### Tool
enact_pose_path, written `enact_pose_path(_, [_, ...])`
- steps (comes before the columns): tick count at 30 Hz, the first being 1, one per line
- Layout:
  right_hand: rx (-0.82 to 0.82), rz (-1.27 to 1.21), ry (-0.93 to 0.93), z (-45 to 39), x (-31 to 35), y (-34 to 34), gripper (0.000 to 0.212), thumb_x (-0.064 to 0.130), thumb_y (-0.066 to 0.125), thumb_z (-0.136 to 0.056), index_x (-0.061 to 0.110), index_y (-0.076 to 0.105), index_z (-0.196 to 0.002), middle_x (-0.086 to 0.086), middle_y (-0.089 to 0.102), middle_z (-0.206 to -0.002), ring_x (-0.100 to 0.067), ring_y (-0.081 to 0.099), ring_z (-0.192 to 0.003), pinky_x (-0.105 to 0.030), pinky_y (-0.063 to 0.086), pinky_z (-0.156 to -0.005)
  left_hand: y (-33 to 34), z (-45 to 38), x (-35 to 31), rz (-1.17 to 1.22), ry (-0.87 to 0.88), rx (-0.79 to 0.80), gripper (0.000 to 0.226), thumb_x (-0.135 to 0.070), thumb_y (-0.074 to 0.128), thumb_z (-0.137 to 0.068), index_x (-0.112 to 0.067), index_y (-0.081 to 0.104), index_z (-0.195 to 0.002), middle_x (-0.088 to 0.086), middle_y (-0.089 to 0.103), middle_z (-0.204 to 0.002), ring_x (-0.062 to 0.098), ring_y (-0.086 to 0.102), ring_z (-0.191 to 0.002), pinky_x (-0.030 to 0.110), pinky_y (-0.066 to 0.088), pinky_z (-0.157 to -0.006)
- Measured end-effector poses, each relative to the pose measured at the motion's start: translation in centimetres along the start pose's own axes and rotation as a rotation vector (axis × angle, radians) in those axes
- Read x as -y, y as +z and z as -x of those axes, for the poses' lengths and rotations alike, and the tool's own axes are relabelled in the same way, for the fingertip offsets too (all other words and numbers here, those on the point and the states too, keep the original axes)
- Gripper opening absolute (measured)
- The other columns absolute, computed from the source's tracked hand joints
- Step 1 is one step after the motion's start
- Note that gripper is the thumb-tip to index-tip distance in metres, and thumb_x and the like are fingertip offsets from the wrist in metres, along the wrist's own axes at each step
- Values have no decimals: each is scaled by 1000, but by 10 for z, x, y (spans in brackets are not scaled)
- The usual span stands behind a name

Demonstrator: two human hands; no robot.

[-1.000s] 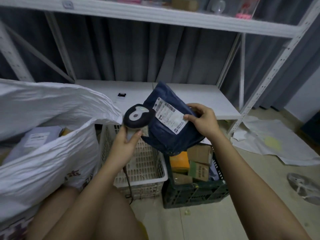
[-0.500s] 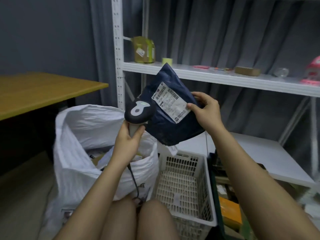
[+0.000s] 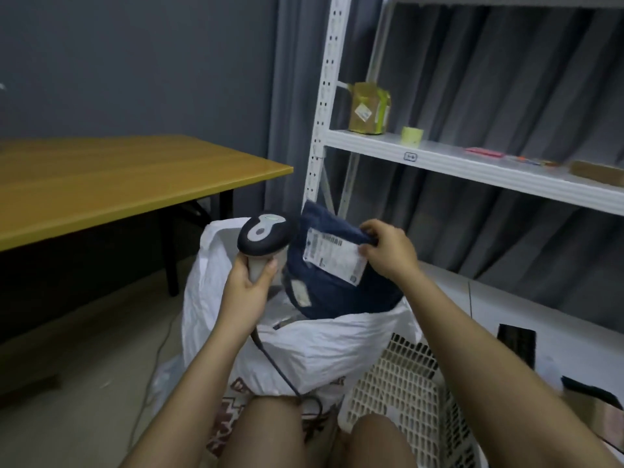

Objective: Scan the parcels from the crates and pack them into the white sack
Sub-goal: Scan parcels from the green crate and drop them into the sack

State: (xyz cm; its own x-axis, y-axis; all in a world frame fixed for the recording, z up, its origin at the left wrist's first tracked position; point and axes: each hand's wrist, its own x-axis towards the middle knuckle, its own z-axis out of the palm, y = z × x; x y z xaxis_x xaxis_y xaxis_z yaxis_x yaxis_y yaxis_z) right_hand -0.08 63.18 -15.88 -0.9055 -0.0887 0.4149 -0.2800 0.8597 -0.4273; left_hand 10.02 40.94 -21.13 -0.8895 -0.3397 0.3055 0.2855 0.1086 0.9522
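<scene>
1. Navy-blue parcel [image 3: 332, 285], one, pinched at its top edge by my right hand [image 3: 388, 253], its lower end inside the white sack [image 3: 317, 349] mouth.
2. One scanner [image 3: 266, 236] gripped in my left hand [image 3: 248, 287].
3. Two labels on the parcel, print too blurred to read.
4. One white crate [image 3: 398, 390] under my right forearm.

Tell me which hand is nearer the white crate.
Right. The right hand holds the blue parcel over the sack, up-left of the white crate; the left hand, gripping the scanner, is farther left.
</scene>
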Motion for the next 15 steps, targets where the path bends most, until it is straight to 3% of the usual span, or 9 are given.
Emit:
enact_pose_path(2, [110,177,-69,-4,3,11,31,11,60,-87,23,62,-116,-3,67,-114,-28,61,-100,-31,42,-71,1,-3,6,-1,-20,8,36,-23,57,-93,-20,49,-128,0,60,-122,17,55,-115,32,44,-98])
enact_pose_path(6, [11,116,-184,-7,9,36,21,10,58,-90,17,59,-110,-7,66,-110,-30,59,-97,-33,40,-70,2,-6,13,3,-44,29,41,-24,58,-92,-16,49,-132,1,60,-126,17,55,-118,40,43,-104])
enact_pose_path(7, [76,86,-193,-8,9,43,24,10,57,-92,18,62,-114,-7,66,-114,-29,59,-101,-33,41,-75,2,-6,14,8,-51,36,41,-24,59,-92,-16,49,-131,1,60,-125,17,55,-117,40,43,-104])
enact_pose_path(10, [502,203,-180,-7,0,65,39,16,47,-100,28,57,-135,0,55,-141,-25,51,-126,-30,38,-99,5,-6,18,1,-69,46,32,-23,59,-92,-19,50,-123,-1,59,-121,17,55,-116,33,44,-100])
enact_pose_path(11, [537,178,-151,-4,-4,68,42,16,46,-100,29,52,-140,2,49,-146,-23,45,-133,-30,34,-105,6,-4,19,-5,-68,52,30,-23,59,-92,-19,50,-121,-1,59,-119,17,55,-115,30,43,-98])
enact_pose_path(15, [310,-81,-107,19,-25,53,42,13,54,-97,23,55,-137,6,52,-143,-13,44,-133,-15,29,-102,20,1,22,-6,-54,113,29,-23,59,-92,-23,50,-119,-4,62,-114,13,56,-111,26,42,-95])
